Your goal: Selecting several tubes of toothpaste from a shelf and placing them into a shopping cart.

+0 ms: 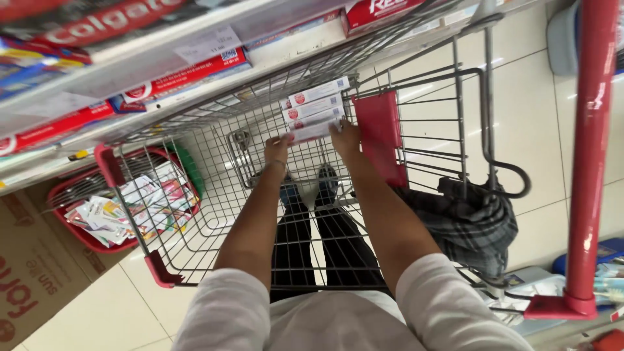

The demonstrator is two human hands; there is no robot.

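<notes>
Cream floor tiles [539, 123] under a wire shopping cart [416, 123]. Left hand [278, 148] and right hand [345, 136] both grasp a stack of toothpaste boxes [315, 107] over the cart's far end. Shelf [149, 65] beyond left hand, red basket [97, 214] below-left, dark plaid bag [471, 221] hanging right.

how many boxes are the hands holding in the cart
3 boxes, stacked, gripped between left hand and right hand inside the cart; more may be hidden beneath.

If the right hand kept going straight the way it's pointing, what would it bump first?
Probably the white and red boxes that the right hand already touches, then the cart's wire wall behind them; depth is hard to judge.
</notes>
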